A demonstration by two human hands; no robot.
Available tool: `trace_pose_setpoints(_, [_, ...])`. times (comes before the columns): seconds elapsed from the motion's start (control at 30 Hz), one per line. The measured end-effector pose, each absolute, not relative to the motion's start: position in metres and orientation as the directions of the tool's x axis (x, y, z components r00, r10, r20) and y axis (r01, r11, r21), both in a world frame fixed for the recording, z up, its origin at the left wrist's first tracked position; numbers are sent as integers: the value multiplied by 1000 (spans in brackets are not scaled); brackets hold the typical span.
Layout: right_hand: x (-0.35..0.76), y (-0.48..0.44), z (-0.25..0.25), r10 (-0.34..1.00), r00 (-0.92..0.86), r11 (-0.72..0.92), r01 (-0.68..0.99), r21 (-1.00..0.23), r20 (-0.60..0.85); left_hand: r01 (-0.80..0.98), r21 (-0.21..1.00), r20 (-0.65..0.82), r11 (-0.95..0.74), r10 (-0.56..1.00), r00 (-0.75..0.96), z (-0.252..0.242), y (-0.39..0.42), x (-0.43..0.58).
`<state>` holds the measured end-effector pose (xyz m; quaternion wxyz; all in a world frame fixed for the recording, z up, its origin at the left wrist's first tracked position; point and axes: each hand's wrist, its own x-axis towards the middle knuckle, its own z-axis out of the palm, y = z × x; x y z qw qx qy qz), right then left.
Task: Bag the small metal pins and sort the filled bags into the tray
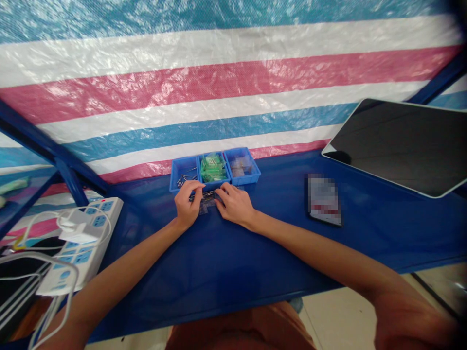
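The two hands meet at the middle of the blue table (255, 272). The left hand (188, 203) and the right hand (235, 203) are just beside thin metal pieces (207, 195); the exact grip is too small to tell. On their far side stand three joined bins (252, 178): metal parts (181, 182) at left, green packets (213, 170) in the middle, clear bags (241, 166) at right. A power strip (112, 214) lies left, a screen (401, 141) far right.

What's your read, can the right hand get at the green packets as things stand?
Probably yes: the right hand is just in front of the middle blue bin, whose top looks open, with nothing visible covering the green packets.
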<state>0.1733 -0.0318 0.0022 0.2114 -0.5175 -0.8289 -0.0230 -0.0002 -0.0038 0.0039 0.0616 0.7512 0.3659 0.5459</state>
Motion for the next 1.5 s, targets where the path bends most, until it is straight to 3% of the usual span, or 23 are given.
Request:
trace_pose_setpoints(0.27, [172, -31, 4, 897, -308, 364, 922, -131, 318, 458, 518, 758, -722, 636, 145, 2, -4, 0])
trace_pose_setpoints(1.03, [171, -30, 0, 878, -378, 430, 892, -137, 294, 450, 540, 733, -711, 661, 164, -1, -4, -1])
trace_pose_setpoints(1.5, [177, -22, -13, 809, -329, 477, 852, -215, 488, 431, 529, 746, -731, 643, 175, 2, -5, -1])
